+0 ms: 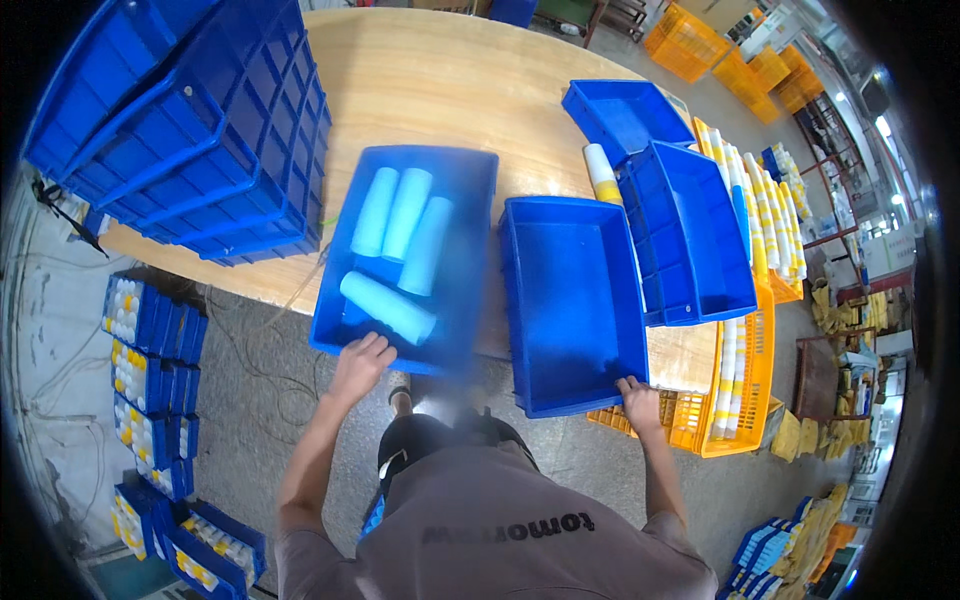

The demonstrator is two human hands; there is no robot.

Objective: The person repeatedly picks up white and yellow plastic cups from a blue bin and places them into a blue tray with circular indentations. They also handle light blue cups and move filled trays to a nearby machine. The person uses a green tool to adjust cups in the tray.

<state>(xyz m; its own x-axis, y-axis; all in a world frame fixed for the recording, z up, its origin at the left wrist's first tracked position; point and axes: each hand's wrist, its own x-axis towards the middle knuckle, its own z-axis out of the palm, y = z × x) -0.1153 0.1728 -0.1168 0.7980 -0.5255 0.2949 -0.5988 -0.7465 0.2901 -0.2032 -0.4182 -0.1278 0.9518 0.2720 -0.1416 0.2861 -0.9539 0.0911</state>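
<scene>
My left hand (362,365) is closed over the near left rim of a blue plastic bin (340,235). Several light blue cylinders (408,212) lie in that bin, one of them (388,306) slanted apart from the others near my fingers. To its right, a second blue bin (570,290) holds nothing and juts past the table's near edge. My right hand (640,403) has its fingers hooked over this bin's near right corner. A blurred haze covers the right part of the left bin, so its inside there is unclear.
Tall stacked blue bins (230,130) stand at the left of the wooden table (440,70). More blue bins (690,230) and a white-and-yellow roll (602,172) sit at the right. Beyond the right edge are yellow crates (760,370) of rolls. Filled bins (140,390) line the left floor.
</scene>
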